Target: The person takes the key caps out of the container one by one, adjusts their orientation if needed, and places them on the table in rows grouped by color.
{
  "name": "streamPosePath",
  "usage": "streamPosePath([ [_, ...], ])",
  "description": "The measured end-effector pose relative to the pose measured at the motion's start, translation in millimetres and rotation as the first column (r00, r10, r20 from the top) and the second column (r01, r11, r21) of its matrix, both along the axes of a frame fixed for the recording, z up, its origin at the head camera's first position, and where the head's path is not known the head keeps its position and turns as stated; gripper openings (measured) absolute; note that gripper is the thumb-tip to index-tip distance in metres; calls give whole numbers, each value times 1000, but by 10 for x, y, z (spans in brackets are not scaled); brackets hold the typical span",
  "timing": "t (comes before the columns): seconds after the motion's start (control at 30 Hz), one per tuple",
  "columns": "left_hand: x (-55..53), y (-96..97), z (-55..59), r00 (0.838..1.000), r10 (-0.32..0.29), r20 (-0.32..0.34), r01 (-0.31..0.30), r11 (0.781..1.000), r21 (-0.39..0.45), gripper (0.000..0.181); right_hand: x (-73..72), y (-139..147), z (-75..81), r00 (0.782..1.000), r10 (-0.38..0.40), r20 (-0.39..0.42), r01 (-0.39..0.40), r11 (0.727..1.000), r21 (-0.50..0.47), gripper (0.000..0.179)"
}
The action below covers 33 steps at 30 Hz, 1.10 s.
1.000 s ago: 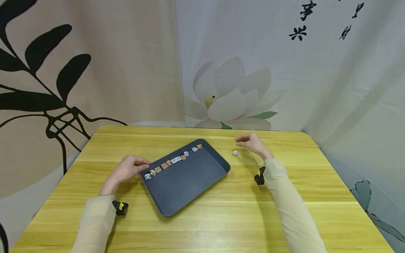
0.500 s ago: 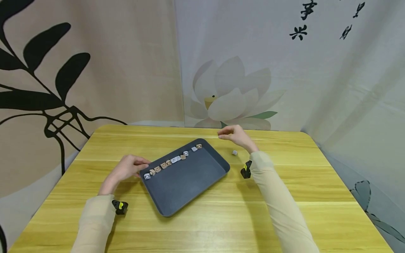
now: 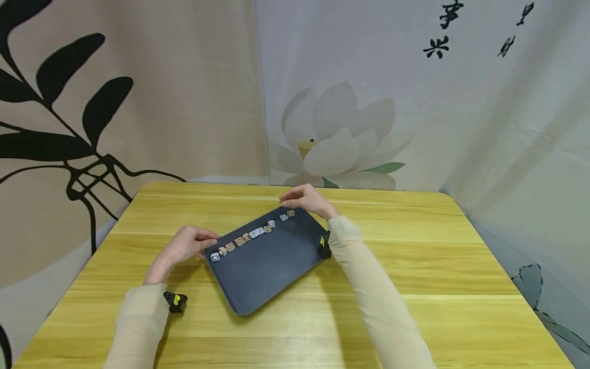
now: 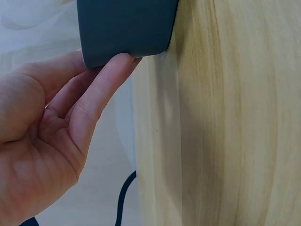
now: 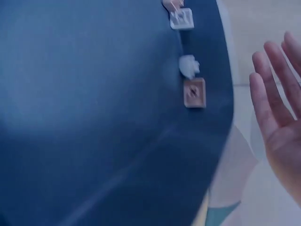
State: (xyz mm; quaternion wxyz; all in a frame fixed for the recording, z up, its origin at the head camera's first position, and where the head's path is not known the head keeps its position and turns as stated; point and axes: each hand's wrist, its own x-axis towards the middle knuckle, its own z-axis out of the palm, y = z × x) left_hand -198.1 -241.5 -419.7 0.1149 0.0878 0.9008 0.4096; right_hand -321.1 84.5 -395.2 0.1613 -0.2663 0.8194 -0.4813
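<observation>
My left hand (image 3: 186, 246) pinches the near-left corner of a dark grey baking tray (image 3: 276, 271), thumb on one side and fingers on the other, as the left wrist view shows with the tray's outer wall (image 4: 127, 28). A row of small brown and white keycaps lies along the tray's far long side, from a white keycap (image 3: 215, 257) to a brown keycap (image 3: 291, 213). In the right wrist view that brown keycap (image 5: 194, 93) shows its hollow underside. My right hand (image 3: 306, 200) hovers at the tray's far corner, fingers extended and holding nothing.
The tray is on a yellow wood-grain table (image 3: 461, 266). Behind the table hangs a printed curtain (image 3: 207, 102) with leaves and a lotus. Black wrist cameras sit on both sleeves, the right one (image 3: 324, 246) overlapping the tray's right edge.
My right hand has moved left from beside a loose white keycap on the table to the tray's far corner. The right sleeve now hides that keycap. Left hand and tray stay put.
</observation>
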Motion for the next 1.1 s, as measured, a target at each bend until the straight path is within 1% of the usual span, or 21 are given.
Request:
streamPosePath([
  [0.17, 0, 2, 2, 1000, 3, 8, -3, 1000, 5, 27, 27, -134, -68, 1000, 21, 14, -21, 1000, -2, 31],
  [0.3, -2, 1, 9, 1000, 3, 13, -3, 1000, 14, 27, 42, -194, -131, 998, 34, 43, -34, 999, -6, 30],
  [0.47, -3, -7, 6, 1000, 1, 18, -2, 1000, 24, 28, 55, -239, -205, 998, 39, 56, -41, 998, 39, 26],
  [0.57, 0, -14, 2, 1000, 3, 22, -4, 1000, 31, 28, 68, -274, -220, 999, 33, 28, -35, 996, 85, 24],
  [0.73, -1, -19, 0, 1000, 4, 21, -4, 1000, 30, 28, 84, -329, -229, 999, 25, -44, -17, 987, 159, 22],
  [0.8, -4, -21, -1, 1000, 4, 22, -5, 1000, 31, 28, 88, -351, -234, 998, 18, -60, -6, 983, 183, 22],
  [0.9, -7, -24, -4, 1000, 4, 26, -5, 999, 37, 28, 89, -385, -247, 998, 10, -59, 2, 977, 214, 22],
  [1.03, -10, -29, -8, 1000, 2, 30, -3, 999, 43, 29, 97, -423, -259, 997, 5, -78, 17, 962, 271, 22],
  [1.1, -10, -32, -10, 1000, 2, 31, -3, 999, 45, 29, 98, -439, -266, 994, 11, -107, 23, 951, 307, 22],
])
